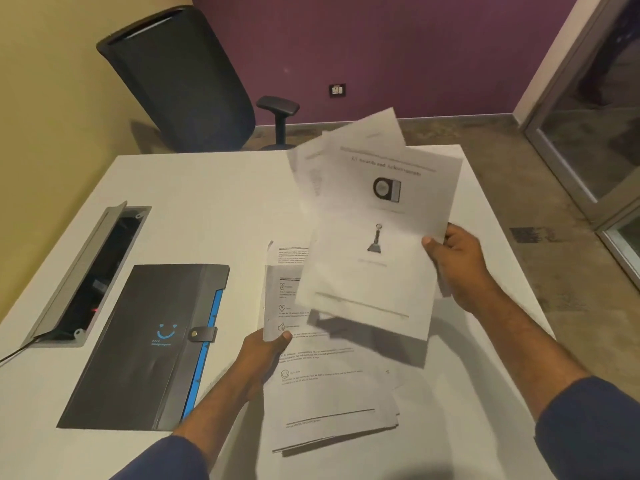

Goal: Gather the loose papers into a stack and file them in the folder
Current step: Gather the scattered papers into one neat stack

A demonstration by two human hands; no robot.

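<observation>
While right hand (457, 261) lifts papers (374, 237), heading blurred; folder (138, 344) bears smiley.

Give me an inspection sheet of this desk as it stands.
Surface: white table, mostly bare.
Job's things: fanned sheets held up; paper stack lying on the table; black folder closed, strap snapped.
Clutter: nothing seen.
Grippers: right hand grips the fanned sheets; left hand holds a sheet's edge over the stack.
Cables: thin cable from the open cable tray.
Surroundings: office chair, wall socket, glass door.
</observation>
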